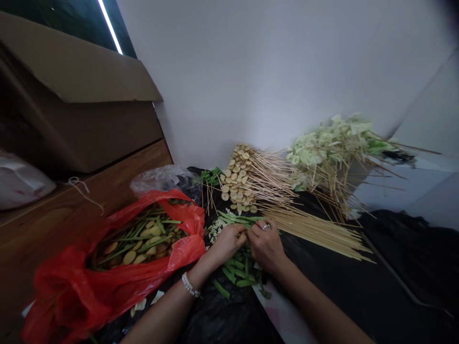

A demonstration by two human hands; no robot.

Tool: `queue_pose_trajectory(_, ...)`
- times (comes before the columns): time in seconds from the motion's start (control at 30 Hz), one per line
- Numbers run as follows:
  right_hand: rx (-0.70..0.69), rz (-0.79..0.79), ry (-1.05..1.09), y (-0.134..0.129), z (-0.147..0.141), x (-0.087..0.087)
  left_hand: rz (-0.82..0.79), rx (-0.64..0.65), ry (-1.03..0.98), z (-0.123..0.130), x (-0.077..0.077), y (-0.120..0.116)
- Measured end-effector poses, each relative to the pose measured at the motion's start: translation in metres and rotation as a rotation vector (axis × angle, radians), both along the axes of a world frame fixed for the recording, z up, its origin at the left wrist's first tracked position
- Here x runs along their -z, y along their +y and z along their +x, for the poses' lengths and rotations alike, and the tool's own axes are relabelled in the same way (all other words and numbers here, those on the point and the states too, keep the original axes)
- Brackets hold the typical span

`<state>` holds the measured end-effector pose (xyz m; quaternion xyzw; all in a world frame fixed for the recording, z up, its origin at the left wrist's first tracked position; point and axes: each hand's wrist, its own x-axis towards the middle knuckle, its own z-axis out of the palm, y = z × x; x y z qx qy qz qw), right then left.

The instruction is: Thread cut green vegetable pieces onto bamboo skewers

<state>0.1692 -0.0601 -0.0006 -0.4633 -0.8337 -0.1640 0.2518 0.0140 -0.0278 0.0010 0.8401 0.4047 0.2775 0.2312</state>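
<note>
My left hand (231, 241), with a beaded bracelet at the wrist, and my right hand (265, 242), with a ring, meet over a pile of cut green beans (240, 270). The fingers of both hands are pinched together; what lies between the fingertips is too small to make out. Long green pods (238, 219) lie just behind the hands. Small chopped white pieces (215, 229) sit beside my left hand. Bare wooden skewers (315, 231) spread out to the right of my right hand.
A red plastic bag (190, 251) at the left holds sliced potatoes and beans. Skewered potato slices (238, 177) are stacked against the wall, beside skewered cabbage (332, 141). A clear bag (167, 179), a cardboard box (107, 129) and black plastic (416, 253) lie around.
</note>
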Motion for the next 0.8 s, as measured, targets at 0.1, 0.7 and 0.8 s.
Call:
queue_pose_trajectory(0.1, -0.008, 0.043, 0.045, -0.002, -0.002, 0.001, -0.099, -0.012, -0.108, 0.000, -0.002, 0.000)
queue_pose_trajectory(0.7, -0.041, -0.068, 0.352, 0.002, 0.003, -0.005, -0.561, -0.002, -0.607, 0.000, -0.002, 0.007)
queue_pose_trajectory(0.8, -0.089, -0.094, 0.575, 0.002, 0.002, -0.005, -0.534, 0.036, -0.516, -0.002, -0.012, 0.004)
